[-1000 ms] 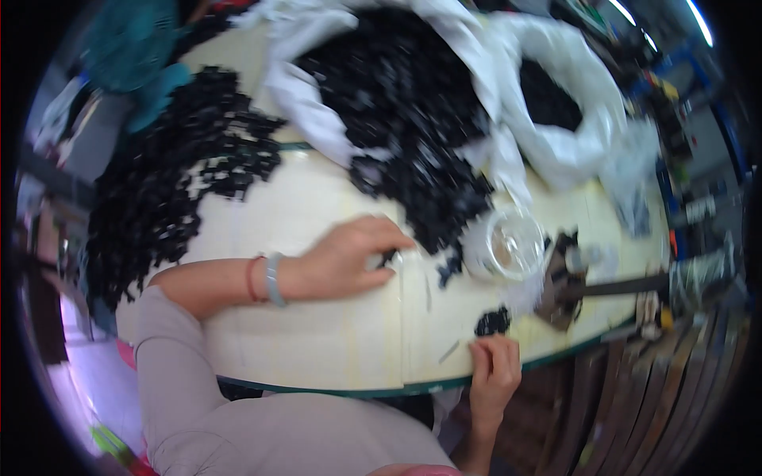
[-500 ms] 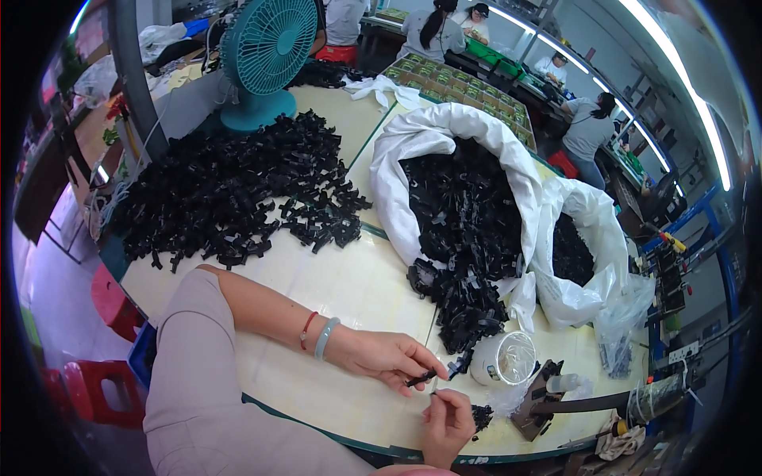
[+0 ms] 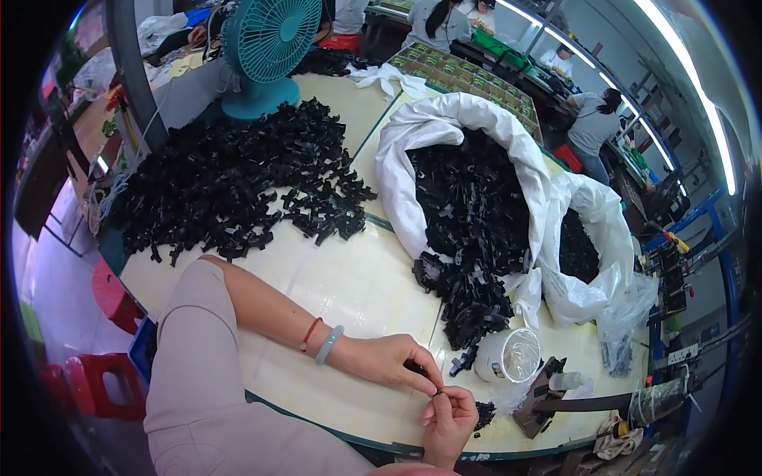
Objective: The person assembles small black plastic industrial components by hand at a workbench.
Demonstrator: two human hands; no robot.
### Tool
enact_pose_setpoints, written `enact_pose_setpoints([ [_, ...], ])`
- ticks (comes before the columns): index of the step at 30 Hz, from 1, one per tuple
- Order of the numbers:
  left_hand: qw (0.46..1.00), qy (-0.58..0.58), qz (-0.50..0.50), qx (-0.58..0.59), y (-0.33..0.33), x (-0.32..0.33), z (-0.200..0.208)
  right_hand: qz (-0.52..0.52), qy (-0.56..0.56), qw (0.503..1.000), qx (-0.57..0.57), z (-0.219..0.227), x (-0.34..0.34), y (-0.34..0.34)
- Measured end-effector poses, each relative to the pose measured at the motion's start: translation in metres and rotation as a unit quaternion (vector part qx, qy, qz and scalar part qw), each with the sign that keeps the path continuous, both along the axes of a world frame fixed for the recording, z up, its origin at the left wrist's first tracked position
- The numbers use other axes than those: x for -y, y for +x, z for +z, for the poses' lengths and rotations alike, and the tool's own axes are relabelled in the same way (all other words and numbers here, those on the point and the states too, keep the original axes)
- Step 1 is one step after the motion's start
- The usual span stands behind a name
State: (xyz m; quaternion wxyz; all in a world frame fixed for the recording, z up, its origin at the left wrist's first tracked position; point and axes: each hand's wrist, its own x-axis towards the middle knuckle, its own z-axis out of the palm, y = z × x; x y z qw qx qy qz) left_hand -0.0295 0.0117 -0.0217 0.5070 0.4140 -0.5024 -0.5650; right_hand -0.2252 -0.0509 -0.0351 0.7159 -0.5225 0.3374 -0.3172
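Note:
My left hand (image 3: 390, 361), with a red cord and a pale bangle at the wrist, is closed on a small black plastic part, mostly hidden by the fingers. Its fingertips meet those of my right hand (image 3: 450, 419), which is pinched around something too small to make out. A dark bit (image 3: 439, 392) shows where the fingers meet. Just right of my right hand lies a little heap of tiny black pieces (image 3: 485, 414). Beyond my hands, black plastic parts (image 3: 476, 305) spill from a large white sack (image 3: 399, 214) onto the cream tabletop (image 3: 333, 274).
A big pile of black parts (image 3: 238, 182) covers the far left, before a teal fan (image 3: 266, 47). To the right are a second white sack (image 3: 567, 297), a white tub (image 3: 488, 361) and a dark metal fixture with a lever (image 3: 587, 403). Several people work at benches behind.
My hands have come together, fingertips touching. The black part that stuck out of my left fingers is now mostly covered. The view has shifted slightly.

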Motion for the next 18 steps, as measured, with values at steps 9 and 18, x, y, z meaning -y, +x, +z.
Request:
enact_pose_setpoints([
  [9, 0.998, 0.052, -0.031, 0.032, 0.005, 0.003, 0.006, -0.062, -0.207, 0.976, -0.031, -0.001, -0.01, 0.006],
  [18, 0.987, 0.122, -0.102, -0.007, 0.015, 0.009, 0.007, -0.073, -0.511, 0.852, -0.088, 0.013, -0.013, 0.012],
])
